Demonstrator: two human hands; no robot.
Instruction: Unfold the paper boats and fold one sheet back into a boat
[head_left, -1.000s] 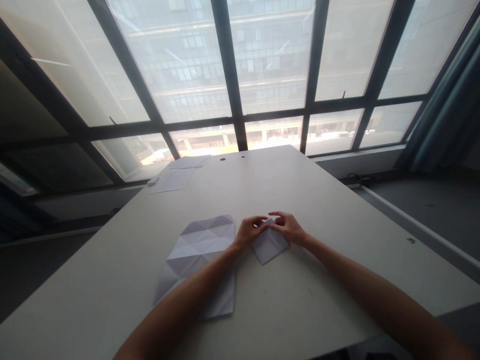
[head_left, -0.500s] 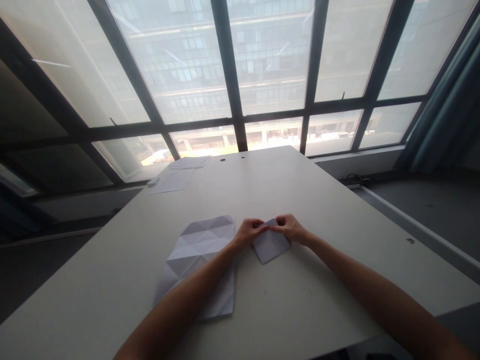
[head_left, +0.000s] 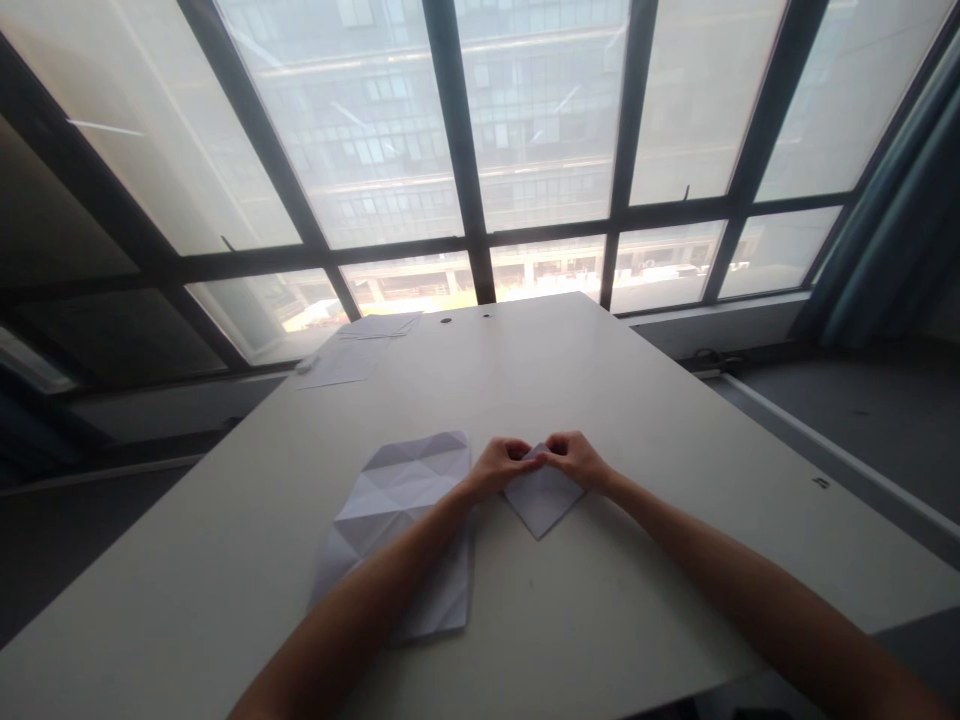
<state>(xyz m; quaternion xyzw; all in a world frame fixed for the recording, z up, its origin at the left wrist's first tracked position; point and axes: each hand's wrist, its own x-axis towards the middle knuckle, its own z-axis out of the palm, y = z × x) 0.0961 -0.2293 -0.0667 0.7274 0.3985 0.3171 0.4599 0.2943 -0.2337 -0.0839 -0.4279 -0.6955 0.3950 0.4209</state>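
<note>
A small folded piece of white paper (head_left: 541,505) is held between both hands over the table, one corner pointing toward me. My left hand (head_left: 501,466) pinches its far left edge with thumb and fingers. My right hand (head_left: 574,459) closes on the far right edge, the two thumbs nearly meeting near the top corner. Partly under my left forearm lies a larger creased sheet of white paper (head_left: 420,483), marked with a grid of diagonal folds. The fingers behind the folded paper are partly hidden.
The white table (head_left: 517,380) reaches toward the windows. Flat paper sheets (head_left: 349,360) lie at its far left, beside a small pale object (head_left: 306,366). A small dark mark (head_left: 821,482) shows near the right edge. A blue curtain (head_left: 885,210) hangs at the right.
The folded paper has turned slightly and shifted toward me, its near corner moving a little right. Both hands still grip its far edges. The larger creased sheet stays put.
</note>
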